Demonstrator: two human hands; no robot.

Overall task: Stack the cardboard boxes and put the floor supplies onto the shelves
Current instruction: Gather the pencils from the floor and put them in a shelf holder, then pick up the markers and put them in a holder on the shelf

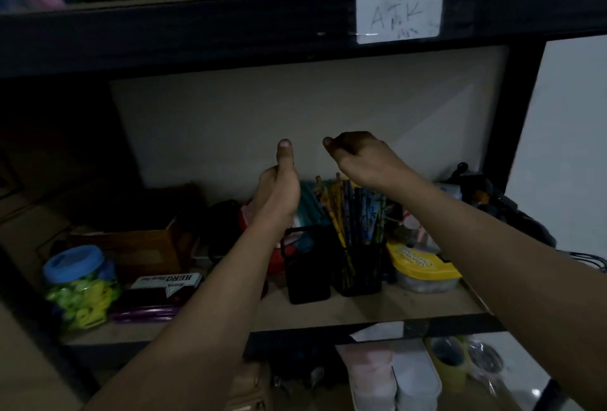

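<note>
Both my hands are raised in front of the middle shelf [377,310], above its supplies. My left hand [279,187] is seen edge-on with its thumb pointing straight up; nothing is in it and its fingers are mostly hidden. My right hand [358,158] hovers beside it with fingers curled in and holds nothing. Below the hands a black mesh cup of pencils [358,263] stands next to a black holder [307,274]. An open cardboard box [138,246] sits at the shelf's left.
On the shelf stand a blue-lidded jar [78,282], a HERO box [167,281], a purple roll [144,313] and a yellow-lidded tub [423,268]. A labelled black beam [230,33] runs overhead. Tape rolls [450,358] and pale packs [394,378] lie below.
</note>
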